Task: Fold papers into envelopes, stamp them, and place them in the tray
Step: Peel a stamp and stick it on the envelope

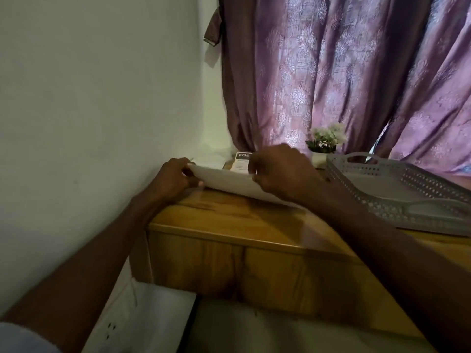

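While both hands work, one white paper point(226, 183) sits at the bench's point(229, 220) 11 o'clock corner, left hand point(175, 179) pinching its left edge, right hand point(283, 171) gripping its right. One grey perforated plastic tray point(397, 194) at 3 o'clock, one small flower pot point(325, 146) at 12.

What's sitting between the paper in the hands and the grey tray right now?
In the head view, only the right hand, gripping the paper, and bare wooden tabletop lie before the tray. The small potted plant stands further back.
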The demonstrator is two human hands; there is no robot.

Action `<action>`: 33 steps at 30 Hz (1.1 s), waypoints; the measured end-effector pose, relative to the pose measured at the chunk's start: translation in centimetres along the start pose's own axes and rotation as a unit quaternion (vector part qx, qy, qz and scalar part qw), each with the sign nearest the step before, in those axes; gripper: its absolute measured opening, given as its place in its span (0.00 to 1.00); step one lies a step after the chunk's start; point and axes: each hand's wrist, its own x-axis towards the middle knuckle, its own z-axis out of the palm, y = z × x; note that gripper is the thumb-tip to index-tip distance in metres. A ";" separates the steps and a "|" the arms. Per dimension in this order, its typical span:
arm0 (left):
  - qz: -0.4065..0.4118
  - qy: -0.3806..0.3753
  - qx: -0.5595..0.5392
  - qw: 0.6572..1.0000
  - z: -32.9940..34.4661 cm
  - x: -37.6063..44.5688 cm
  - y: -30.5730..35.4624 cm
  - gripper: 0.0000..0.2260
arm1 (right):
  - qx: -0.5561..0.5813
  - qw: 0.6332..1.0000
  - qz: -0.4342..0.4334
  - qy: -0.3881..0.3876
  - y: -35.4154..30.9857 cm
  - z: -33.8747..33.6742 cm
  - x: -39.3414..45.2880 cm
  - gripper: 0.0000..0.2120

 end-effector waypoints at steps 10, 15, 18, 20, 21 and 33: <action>0.062 -0.089 0.119 0.987 -2.6 -2.2 0.5 0.09 | 0.113 0.988 -0.008 -0.108 0.2 5.3 -2.9 0.12; -0.003 -0.227 0.210 0.951 1.2 -3.9 3.5 0.37 | 0.092 0.980 0.046 -0.171 -0.7 8.2 -1.0 0.28; -0.021 -0.241 0.254 0.937 2.1 -4.4 3.7 0.37 | 0.075 0.966 0.051 -0.243 -1.3 9.6 -0.9 0.36; -0.021 -0.246 0.280 0.928 2.2 -4.0 3.7 0.35 | 0.065 0.962 0.064 -0.258 -0.8 9.9 -1.0 0.38; -0.022 -0.251 0.294 0.922 2.2 -3.8 3.7 0.35 | 0.057 0.961 0.069 -0.261 -0.4 9.9 -1.1 0.37; -0.033 -0.256 0.318 0.912 2.1 -4.2 3.5 0.37 | -0.007 0.954 0.175 -0.243 6.6 7.6 -5.7 0.32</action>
